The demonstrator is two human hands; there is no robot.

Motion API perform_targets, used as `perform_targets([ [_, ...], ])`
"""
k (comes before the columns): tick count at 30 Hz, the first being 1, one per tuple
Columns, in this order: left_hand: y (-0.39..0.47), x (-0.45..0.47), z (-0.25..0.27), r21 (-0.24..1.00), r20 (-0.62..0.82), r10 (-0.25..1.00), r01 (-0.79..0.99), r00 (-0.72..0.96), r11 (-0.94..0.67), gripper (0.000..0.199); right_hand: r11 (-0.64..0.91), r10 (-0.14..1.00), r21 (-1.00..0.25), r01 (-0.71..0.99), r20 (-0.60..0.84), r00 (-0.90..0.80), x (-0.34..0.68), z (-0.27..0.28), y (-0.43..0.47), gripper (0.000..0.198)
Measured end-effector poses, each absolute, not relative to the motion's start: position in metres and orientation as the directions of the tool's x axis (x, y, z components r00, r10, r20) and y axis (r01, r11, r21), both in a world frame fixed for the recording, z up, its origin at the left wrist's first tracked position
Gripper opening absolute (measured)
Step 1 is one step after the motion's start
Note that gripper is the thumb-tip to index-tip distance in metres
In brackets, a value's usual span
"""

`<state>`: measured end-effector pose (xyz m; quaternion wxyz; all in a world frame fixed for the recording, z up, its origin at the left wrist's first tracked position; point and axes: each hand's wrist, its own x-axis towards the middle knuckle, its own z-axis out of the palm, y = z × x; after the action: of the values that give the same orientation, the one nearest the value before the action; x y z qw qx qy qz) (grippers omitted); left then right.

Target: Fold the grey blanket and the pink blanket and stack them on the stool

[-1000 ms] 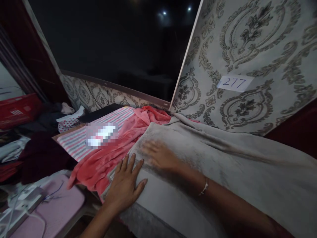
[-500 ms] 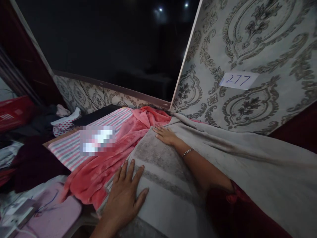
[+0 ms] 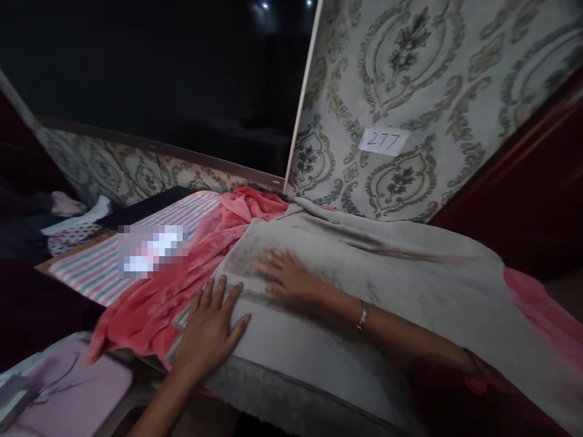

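A large grey cloth point(image 3: 314, 346) lies spread over the surface in front of me, with darker smudged bands near its left edge. My left hand point(image 3: 209, 331) rests flat on that left edge, fingers spread. My right hand point(image 3: 286, 276) lies palm down on the grey cloth farther in, fingers extended and slightly blurred, with a bracelet on the wrist. Beside the left edge a coral-pink plush cloth point(image 3: 159, 303) lies bunched. Left of it is a pink, grey and white striped cloth point(image 3: 91, 276), partly covered by a pixelated patch.
A big dark screen point(image 3: 159, 79) stands behind, next to a patterned wall point(image 3: 410, 60) bearing a paper label point(image 3: 384, 141). A pink stool-like seat point(image 3: 86, 388) with a cable is at lower left. Folded dotted fabric point(image 3: 70, 240) lies farther left. Dark red wood point(image 3: 523, 182) rises at right.
My right hand has slid nearer to me across the grey cloth, away from its far corner. My left hand stays on the left edge. The view has turned to the right.
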<state>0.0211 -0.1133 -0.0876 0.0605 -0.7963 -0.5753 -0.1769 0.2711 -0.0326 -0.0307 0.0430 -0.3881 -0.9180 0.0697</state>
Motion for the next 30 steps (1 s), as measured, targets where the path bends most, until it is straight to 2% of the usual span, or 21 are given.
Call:
perform_targets([
  [2,-0.111,0.021,-0.085,0.081,0.339,0.895,0.939,0.289,-0.334,0.065,0.763,0.633,-0.191,0.618,0.021,-0.774,0.291,-0.04,-0.067,0.071],
  [3,-0.11,0.021,-0.084,0.069,0.334,0.895,0.939,0.296,-0.337,0.065,0.767,0.626,-0.193,0.612,0.011,-0.78,0.304,-0.044,-0.077,0.071],
  [5,-0.108,0.02,-0.083,0.049,0.328,0.895,0.94,0.303,-0.337,0.065,0.706,0.696,-0.16,0.69,-0.017,-0.717,0.333,-0.048,-0.077,0.069],
  [9,-0.108,0.021,-0.08,0.031,0.322,0.898,0.944,0.301,-0.328,0.064,0.37,0.928,-0.034,0.929,-0.034,-0.371,0.395,-0.04,-0.037,0.059],
  [13,-0.109,0.024,-0.074,0.027,0.289,0.917,0.955,0.274,-0.294,0.063,0.069,0.995,-0.001,0.998,-0.071,-0.068,0.425,-0.025,-0.022,0.057],
  [15,-0.109,0.025,-0.072,0.024,0.26,0.93,0.961,0.262,-0.277,0.063,-0.019,0.999,-0.017,1.0,-0.04,0.019,0.423,-0.023,-0.034,0.059],
  [17,-0.108,0.022,-0.071,0.013,0.225,0.939,0.963,0.26,-0.269,0.064,0.013,1.0,-0.05,0.999,0.007,-0.012,0.415,-0.026,-0.055,0.061],
  [21,-0.098,0.019,-0.062,0.004,0.097,0.965,0.969,0.244,-0.246,0.068,0.242,0.97,-0.146,0.959,0.002,-0.245,0.401,-0.038,-0.102,0.062],
  [24,-0.089,0.043,-0.041,0.004,0.076,0.967,0.97,0.241,-0.242,0.063,0.297,0.953,-0.195,0.935,0.004,-0.302,0.401,-0.045,-0.12,0.062],
  [30,-0.077,0.163,0.004,0.071,0.039,0.816,0.813,0.576,-0.578,0.062,0.249,0.969,-0.172,0.953,0.032,-0.247,0.424,-0.048,-0.114,0.062],
])
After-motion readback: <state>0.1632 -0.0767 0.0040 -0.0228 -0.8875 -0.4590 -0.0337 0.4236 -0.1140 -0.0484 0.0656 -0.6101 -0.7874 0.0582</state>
